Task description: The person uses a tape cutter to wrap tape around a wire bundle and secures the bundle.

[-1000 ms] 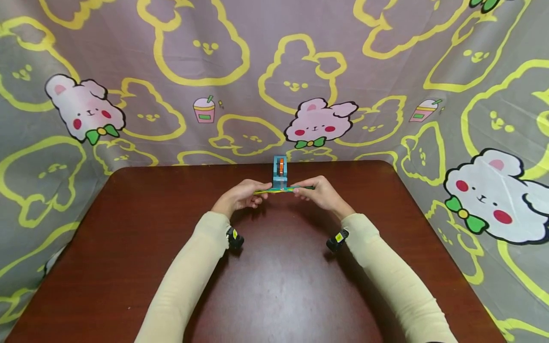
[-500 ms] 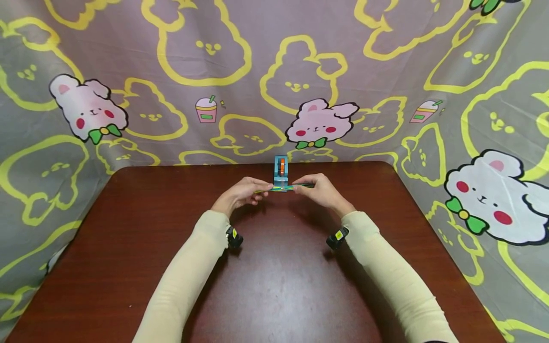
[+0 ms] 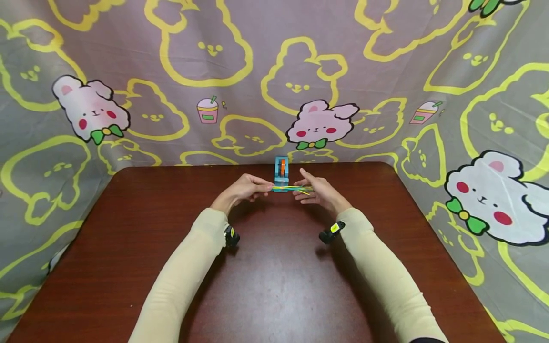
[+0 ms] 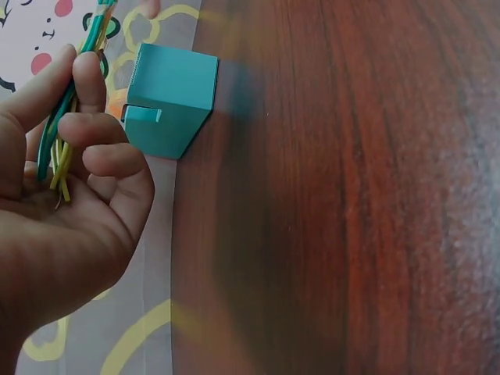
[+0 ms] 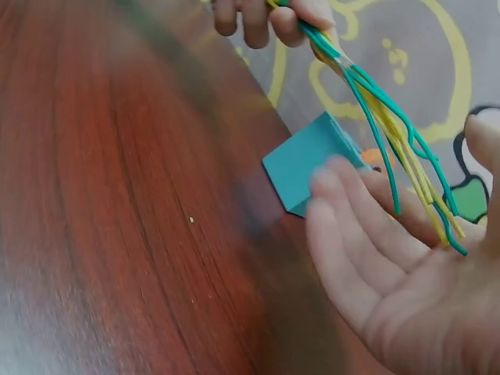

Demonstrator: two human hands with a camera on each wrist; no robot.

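Observation:
My left hand [image 3: 245, 189] pinches a bundle of thin green and yellow wires [image 5: 391, 125] between thumb and fingers, its other fingers loosely curled. A whitish, shiny band [image 5: 344, 60] shows around the bundle just past that grip. Beyond it the wire ends fan out loosely. They hang over the palm of my right hand [image 3: 320, 193], whose fingers are extended and thumb raised apart. Directly behind the bundle stands a blue tape dispenser [image 3: 281, 166] with an orange core; the wires overlap its front end in the head view.
A dark reddish-brown wooden table [image 3: 274, 286] lies under both arms. Right behind its far edge hangs a grey curtain [image 3: 240, 57] with yellow bear outlines and white rabbits, closing in the sides too. Each wrist wears a small black camera [image 3: 232, 236].
My right hand has let go of the wires; its fingers have straightened and the thumb has lifted. The left hand keeps its pinch on the bundle, nearly in place.

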